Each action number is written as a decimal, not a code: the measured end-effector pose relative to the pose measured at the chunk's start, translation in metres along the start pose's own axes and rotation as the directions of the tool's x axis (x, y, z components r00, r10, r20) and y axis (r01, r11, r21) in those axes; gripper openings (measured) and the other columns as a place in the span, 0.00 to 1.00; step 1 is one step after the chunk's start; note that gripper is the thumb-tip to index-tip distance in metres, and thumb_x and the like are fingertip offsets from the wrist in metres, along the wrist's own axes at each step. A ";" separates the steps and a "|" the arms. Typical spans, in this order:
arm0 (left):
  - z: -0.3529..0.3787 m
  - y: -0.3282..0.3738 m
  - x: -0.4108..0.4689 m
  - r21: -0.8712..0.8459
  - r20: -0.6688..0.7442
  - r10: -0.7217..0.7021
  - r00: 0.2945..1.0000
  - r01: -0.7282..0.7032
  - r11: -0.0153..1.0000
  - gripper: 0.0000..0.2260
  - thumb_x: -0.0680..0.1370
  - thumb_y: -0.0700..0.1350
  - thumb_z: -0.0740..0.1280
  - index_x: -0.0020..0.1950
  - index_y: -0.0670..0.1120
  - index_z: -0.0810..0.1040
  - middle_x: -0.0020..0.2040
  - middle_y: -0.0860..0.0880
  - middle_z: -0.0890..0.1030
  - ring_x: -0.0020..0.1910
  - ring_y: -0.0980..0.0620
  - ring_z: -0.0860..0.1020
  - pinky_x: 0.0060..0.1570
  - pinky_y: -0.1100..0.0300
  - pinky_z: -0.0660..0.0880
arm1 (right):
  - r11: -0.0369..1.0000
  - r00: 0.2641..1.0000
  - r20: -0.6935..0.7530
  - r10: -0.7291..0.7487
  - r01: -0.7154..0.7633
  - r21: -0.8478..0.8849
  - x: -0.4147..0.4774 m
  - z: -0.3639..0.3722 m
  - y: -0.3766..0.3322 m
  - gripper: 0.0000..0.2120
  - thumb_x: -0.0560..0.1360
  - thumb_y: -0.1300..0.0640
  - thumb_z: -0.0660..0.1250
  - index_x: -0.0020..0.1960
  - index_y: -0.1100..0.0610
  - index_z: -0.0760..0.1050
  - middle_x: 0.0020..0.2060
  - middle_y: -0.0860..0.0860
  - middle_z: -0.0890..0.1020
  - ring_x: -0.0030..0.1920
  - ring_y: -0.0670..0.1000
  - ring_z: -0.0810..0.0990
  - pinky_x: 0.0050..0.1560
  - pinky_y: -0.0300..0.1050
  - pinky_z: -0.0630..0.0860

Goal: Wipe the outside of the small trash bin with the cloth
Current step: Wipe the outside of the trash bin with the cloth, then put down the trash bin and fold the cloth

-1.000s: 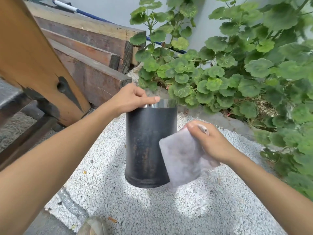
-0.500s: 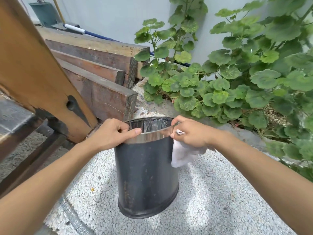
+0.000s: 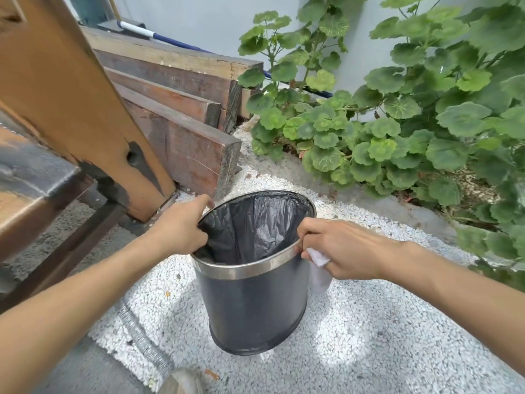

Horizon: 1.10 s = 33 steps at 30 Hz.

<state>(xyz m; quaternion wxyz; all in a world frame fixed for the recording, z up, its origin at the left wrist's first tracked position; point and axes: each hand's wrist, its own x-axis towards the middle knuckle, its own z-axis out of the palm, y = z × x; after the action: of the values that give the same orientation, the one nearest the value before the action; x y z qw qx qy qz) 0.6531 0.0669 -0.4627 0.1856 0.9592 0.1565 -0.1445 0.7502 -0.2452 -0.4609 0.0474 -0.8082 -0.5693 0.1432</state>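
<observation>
**Both hands on the bin's rim, cloth tucked in the right**

Clearly the wiping is not finished, though how much of the wall has been cleaned cannot be judged from this view. The small trash bin [image 3: 255, 305] stands on white gravel [image 3: 369, 336], tipped slightly toward the person, its black liner [image 3: 255, 223] visible inside and a silver band [image 3: 241, 270] circling its top. The dark side facing the camera shows dull smudges low down, so at least that stretch looks like it needs the cloth.

The left hand [image 3: 179, 231] is closed over the far-left part of the rim, thumb inside against the liner, fingers curled over the outside. The right hand [image 3: 341, 248] pinches the near-right part of the rim and, at the same time, clamps the white cloth [image 3: 319, 268] between its fingers and palm. Most of the cloth hangs down just beside the bin's right wall; whether it touches the wall I cannot tell.

My reading: the bin is being turned or steadied by its rim between strokes, and the cloth is not pressed flat on the wall right now.
</observation>
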 end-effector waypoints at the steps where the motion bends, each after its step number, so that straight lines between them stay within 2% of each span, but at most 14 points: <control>1: 0.001 0.005 0.002 -0.001 -0.044 0.035 0.998 -0.035 0.999 0.26 0.71 0.37 0.65 0.68 0.53 0.69 0.51 0.43 0.82 0.53 0.40 0.78 0.45 0.52 0.73 | 0.999 1.000 -0.005 -0.004 0.003 -0.052 -0.007 0.001 -0.002 0.08 0.78 0.57 0.66 0.56 0.49 0.78 0.52 0.44 0.71 0.40 0.45 0.71 0.34 0.47 0.75; 3: 0.002 0.015 0.012 0.006 -0.138 0.095 0.986 -0.095 0.995 0.28 0.73 0.38 0.64 0.72 0.54 0.67 0.53 0.41 0.82 0.55 0.38 0.78 0.47 0.51 0.74 | 0.991 1.000 0.008 0.022 -0.021 -0.130 -0.021 0.001 -0.004 0.08 0.73 0.60 0.67 0.51 0.52 0.78 0.50 0.46 0.73 0.37 0.47 0.70 0.25 0.40 0.61; 5: 0.008 0.028 0.023 0.072 -0.224 0.190 0.956 -0.178 0.981 0.29 0.73 0.36 0.65 0.74 0.50 0.67 0.55 0.38 0.83 0.56 0.35 0.79 0.49 0.49 0.76 | 0.972 0.995 0.051 0.082 -0.069 -0.223 -0.031 0.005 -0.004 0.08 0.70 0.62 0.68 0.48 0.55 0.77 0.50 0.49 0.73 0.38 0.49 0.72 0.26 0.39 0.50; 10: 0.041 0.058 0.043 0.050 -0.300 0.274 0.914 -0.272 0.961 0.30 0.74 0.33 0.64 0.76 0.47 0.68 0.62 0.40 0.81 0.59 0.34 0.79 0.55 0.43 0.77 | 0.942 0.976 0.021 0.215 -0.202 -0.267 -0.045 0.027 0.008 0.05 0.76 0.61 0.68 0.52 0.58 0.76 0.54 0.51 0.74 0.45 0.51 0.74 0.30 0.42 0.60; 15: 0.038 0.059 0.054 0.074 -0.314 0.271 0.910 -0.261 0.962 0.29 0.75 0.34 0.64 0.76 0.50 0.68 0.61 0.41 0.83 0.56 0.35 0.80 0.51 0.43 0.78 | 0.948 0.965 0.013 0.263 -0.256 -0.189 -0.042 0.032 0.009 0.12 0.73 0.60 0.71 0.56 0.57 0.77 0.58 0.51 0.76 0.50 0.52 0.78 0.32 0.43 0.68; 17: 0.032 0.060 0.048 0.087 -0.265 0.226 0.937 -0.211 0.974 0.28 0.77 0.37 0.64 0.76 0.52 0.66 0.61 0.42 0.83 0.56 0.35 0.80 0.48 0.44 0.79 | 0.950 0.952 0.035 0.305 -0.302 -0.081 -0.043 0.028 0.007 0.15 0.76 0.58 0.70 0.62 0.56 0.77 0.68 0.50 0.75 0.59 0.53 0.79 0.46 0.46 0.79; 19: 0.024 0.066 0.038 0.111 -0.209 0.159 0.965 -0.138 0.984 0.25 0.80 0.45 0.65 0.78 0.53 0.65 0.64 0.43 0.81 0.59 0.37 0.79 0.49 0.45 0.79 | 0.904 0.915 0.023 0.403 -0.402 0.144 -0.048 0.009 0.005 0.13 0.80 0.56 0.68 0.64 0.55 0.78 0.74 0.47 0.72 0.67 0.52 0.78 0.65 0.46 0.75; 21: 0.013 0.079 0.023 0.069 -0.180 0.130 0.975 -0.119 0.991 0.26 0.81 0.54 0.66 0.78 0.52 0.66 0.68 0.46 0.79 0.64 0.40 0.77 0.55 0.46 0.78 | 0.794 0.862 0.022 0.506 -0.476 0.378 -0.053 -0.023 0.002 0.12 0.84 0.51 0.63 0.62 0.54 0.80 0.70 0.48 0.77 0.66 0.51 0.79 0.67 0.41 0.70; 23: -0.004 0.102 0.004 -0.221 -0.113 0.112 0.987 -0.135 0.966 0.27 0.78 0.61 0.68 0.75 0.52 0.72 0.68 0.50 0.79 0.66 0.47 0.77 0.61 0.53 0.75 | 0.600 0.796 0.075 0.601 -0.511 0.615 -0.057 -0.068 -0.006 0.11 0.84 0.46 0.61 0.58 0.46 0.82 0.56 0.45 0.84 0.57 0.48 0.82 0.57 0.41 0.72; 26: -0.044 0.153 -0.035 -0.711 0.134 0.120 0.984 0.011 0.703 0.25 0.73 0.65 0.70 0.66 0.56 0.81 0.63 0.61 0.81 0.67 0.56 0.77 0.64 0.64 0.71 | 0.330 0.754 0.143 0.641 -0.440 0.835 -0.068 -0.146 -0.018 0.13 0.84 0.45 0.63 0.42 0.42 0.80 0.38 0.34 0.84 0.41 0.37 0.82 0.46 0.38 0.74; 27: -0.059 0.168 -0.049 -0.780 0.178 0.135 0.975 0.056 0.623 0.24 0.73 0.65 0.70 0.65 0.56 0.82 0.62 0.62 0.82 0.67 0.57 0.77 0.65 0.64 0.71 | 0.235 0.745 0.202 0.636 -0.437 0.868 -0.074 -0.173 -0.023 0.12 0.83 0.43 0.63 0.46 0.44 0.82 0.41 0.35 0.86 0.41 0.36 0.84 0.46 0.37 0.78; 29: -0.093 0.194 -0.077 -0.889 0.234 0.147 0.961 0.150 0.433 0.21 0.75 0.62 0.71 0.64 0.53 0.83 0.60 0.55 0.85 0.66 0.53 0.79 0.68 0.59 0.72 | 0.030 0.739 0.312 0.597 -0.409 0.912 -0.086 -0.226 -0.033 0.16 0.82 0.43 0.65 0.56 0.55 0.82 0.49 0.49 0.89 0.47 0.48 0.88 0.54 0.49 0.83; 31: -0.136 0.216 -0.107 -0.950 0.266 0.171 0.949 0.229 0.211 0.20 0.78 0.57 0.70 0.64 0.47 0.83 0.62 0.46 0.85 0.65 0.46 0.80 0.69 0.51 0.72 | -0.175 0.712 0.381 0.589 -0.348 0.921 -0.100 -0.279 -0.043 0.23 0.81 0.47 0.68 0.64 0.65 0.77 0.53 0.62 0.87 0.53 0.60 0.87 0.59 0.59 0.81; 33: -0.183 0.237 -0.137 -0.968 0.249 0.210 0.945 0.243 0.055 0.20 0.80 0.52 0.68 0.66 0.41 0.80 0.64 0.40 0.83 0.65 0.40 0.80 0.68 0.44 0.73 | -0.303 0.672 0.428 0.604 -0.302 0.904 -0.115 -0.331 -0.054 0.25 0.80 0.48 0.69 0.67 0.67 0.74 0.55 0.64 0.86 0.55 0.62 0.86 0.63 0.62 0.79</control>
<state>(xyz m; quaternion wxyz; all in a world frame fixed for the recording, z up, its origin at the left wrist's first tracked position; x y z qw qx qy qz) 0.6526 -0.1024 -0.1800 0.8146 0.5255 0.1905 -0.1550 0.7595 -0.3049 -0.1120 0.6034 -0.6732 0.0915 0.4175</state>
